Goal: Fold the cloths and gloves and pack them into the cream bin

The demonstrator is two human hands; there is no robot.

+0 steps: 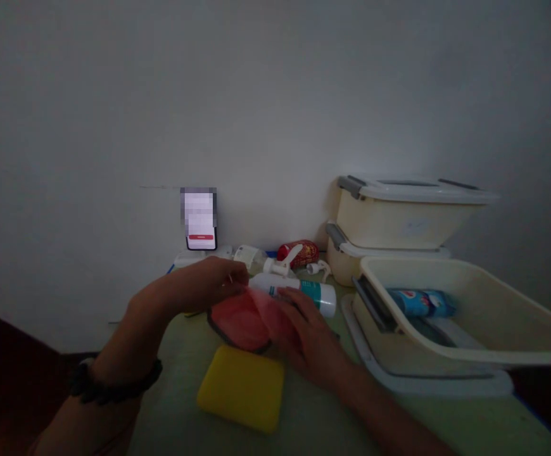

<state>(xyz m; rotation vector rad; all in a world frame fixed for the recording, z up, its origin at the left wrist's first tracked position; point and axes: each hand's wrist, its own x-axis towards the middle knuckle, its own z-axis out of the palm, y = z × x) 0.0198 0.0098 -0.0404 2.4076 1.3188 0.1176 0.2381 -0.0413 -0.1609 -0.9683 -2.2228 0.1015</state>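
A red cloth (237, 320) with a dark edge lies on the table, a paler pink flap of it raised and folded over between my hands. My left hand (213, 278), with a dark beaded bracelet on the wrist, pinches the far edge of that flap. Over the flap's right side lies my right hand (308, 335), its fingers stretched out and partly apart. Just beyond the fingers a white bottle with a teal label (317, 296) rests on its side. Closer to me sits a yellow sponge (242, 389).
A lit phone (201, 218) leans upright by the wall. Behind the cloth lie a clear bottle (249, 256), a red can (299, 252) and a white spray head (323, 269). At right, an open cream bin (384, 351) holds a blue packet (420, 303); lidded bins (399, 218) are stacked behind.
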